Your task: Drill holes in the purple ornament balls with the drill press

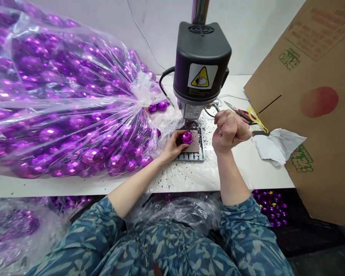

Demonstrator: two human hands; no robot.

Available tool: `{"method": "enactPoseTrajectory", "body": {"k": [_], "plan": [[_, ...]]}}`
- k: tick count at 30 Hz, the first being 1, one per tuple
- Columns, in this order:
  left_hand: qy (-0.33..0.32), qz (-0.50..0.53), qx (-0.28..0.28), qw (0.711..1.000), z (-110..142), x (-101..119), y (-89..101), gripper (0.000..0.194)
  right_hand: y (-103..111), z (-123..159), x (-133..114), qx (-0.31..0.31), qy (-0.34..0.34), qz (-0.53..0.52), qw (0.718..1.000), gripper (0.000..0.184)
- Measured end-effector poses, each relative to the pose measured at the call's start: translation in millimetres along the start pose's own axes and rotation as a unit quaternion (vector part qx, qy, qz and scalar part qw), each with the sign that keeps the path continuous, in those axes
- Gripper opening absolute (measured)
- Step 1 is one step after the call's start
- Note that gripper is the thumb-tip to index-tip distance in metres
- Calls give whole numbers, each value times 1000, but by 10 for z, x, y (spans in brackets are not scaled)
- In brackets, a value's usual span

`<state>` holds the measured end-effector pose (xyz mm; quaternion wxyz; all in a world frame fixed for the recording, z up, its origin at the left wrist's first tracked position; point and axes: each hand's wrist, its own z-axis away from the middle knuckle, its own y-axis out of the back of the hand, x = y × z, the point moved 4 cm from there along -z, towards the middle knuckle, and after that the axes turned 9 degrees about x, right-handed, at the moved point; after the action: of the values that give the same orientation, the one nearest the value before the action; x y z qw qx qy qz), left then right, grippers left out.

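My left hand (pixel 174 145) grips a shiny purple ball (pixel 187 137) between thumb and fingers. It holds the ball on a small brown board (pixel 194 147) over the slotted metal base (pixel 201 155) of a drill press (pixel 202 61). The chuck (pixel 189 123) is right above the ball, and I cannot make out whether the bit touches it. My right hand (pixel 231 130) is closed in a fist beside the drill head, at the end of the press's lever (pixel 216 106). The fist hides most of that lever.
A large clear bag of purple balls (pixel 83 126) fills the left of the white table (pixel 189 184). Dark shavings surround the base. To the right lie red-handled pliers (pixel 243 115), yellow scissors (pixel 257 120), crumpled white paper (pixel 276 145) and a tall cardboard box (pixel 313 126). More balls (pixel 271 207) are below the table.
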<state>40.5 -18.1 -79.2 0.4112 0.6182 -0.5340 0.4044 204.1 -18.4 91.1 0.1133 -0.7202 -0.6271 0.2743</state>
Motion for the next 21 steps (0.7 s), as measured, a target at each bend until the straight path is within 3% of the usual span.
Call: {"method": "enactPoseTrajectory", "body": {"k": [8, 13, 17, 19, 21], "plan": [[7, -8, 11, 1000, 6, 14, -4, 53, -8, 1, -51, -8, -11, 30, 999, 66], [22, -35, 37, 998, 26, 96, 5, 53, -255, -322, -59, -11, -123, 94, 988, 57], [16, -95, 66, 993, 223, 378, 134, 49, -362, -469, -1, -15, -173, 85, 981, 65], [-16, -126, 27, 991, 450, 600, 217, 41, -368, -471, 11, -25, -173, 79, 981, 66], [-36, -152, -99, 983, 782, 789, 255, 35, -360, -457, 9, -33, -168, 71, 983, 65]]}}
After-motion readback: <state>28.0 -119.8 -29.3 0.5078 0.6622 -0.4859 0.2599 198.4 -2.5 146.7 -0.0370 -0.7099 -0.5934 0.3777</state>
